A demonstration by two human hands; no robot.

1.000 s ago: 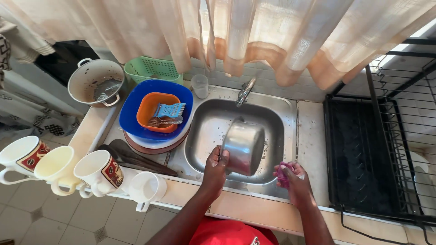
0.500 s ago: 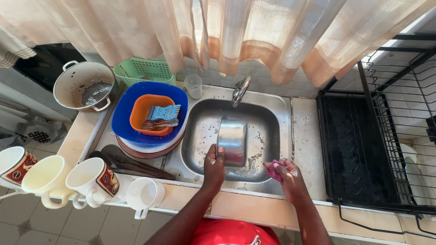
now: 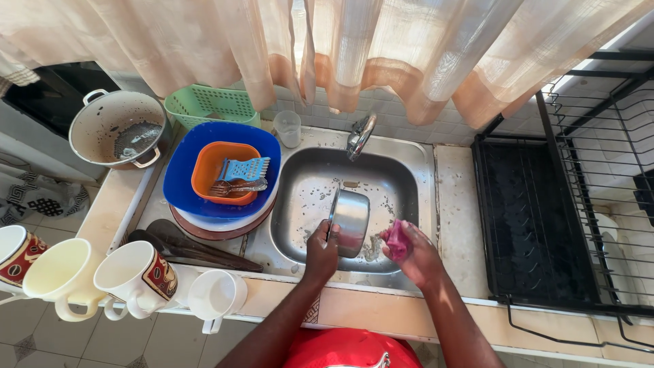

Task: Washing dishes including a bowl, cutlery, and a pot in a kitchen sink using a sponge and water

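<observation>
While tipped on its side over the sink, steel pot mouth facing left, left hand gripping rim, right hand clutching pink sponge

My left hand covers part of the steel pot's rim, so I can't see inside it. At the left edge of the frame, a mug is cut off. The curtain hides the window.

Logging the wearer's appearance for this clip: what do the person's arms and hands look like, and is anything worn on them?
Both forearms are bare, with no sleeves in view. The left hand and right hand show no gloves, and no rings, watch or bracelets can be seen. Below the arms a red garment shows at the frame's bottom edge.
</observation>
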